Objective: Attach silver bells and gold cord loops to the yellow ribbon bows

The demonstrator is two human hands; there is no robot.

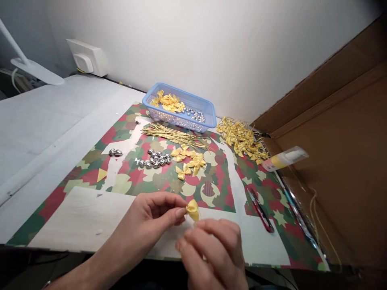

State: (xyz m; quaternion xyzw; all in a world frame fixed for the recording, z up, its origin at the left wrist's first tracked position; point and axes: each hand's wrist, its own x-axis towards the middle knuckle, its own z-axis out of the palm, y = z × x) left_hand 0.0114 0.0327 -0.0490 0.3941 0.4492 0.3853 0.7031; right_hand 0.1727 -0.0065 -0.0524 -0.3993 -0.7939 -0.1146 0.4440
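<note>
A small yellow ribbon bow (192, 209) is pinched between the thumb and fingertips of my left hand (157, 215), above the front of the table. Close below and to its right is my right hand (214, 249), slightly blurred, its fingers curled together. A thin thread-like line shows between the bow and the right fingers; what those fingers hold is hidden. Beyond the hands lie several loose yellow bows (183, 172) and a cluster of shiny silver beads (155, 160). Behind these stretches a bundle of thin gold cords (172, 134).
A blue basket (181, 119) with bows and silver beads stands by the wall. Right of it are a pile of corded bows (242, 137), a clear-capped bottle (284, 158), red-handled snips (262, 213) and a cardboard panel (338, 141). Two or so beads (115, 152) lie left.
</note>
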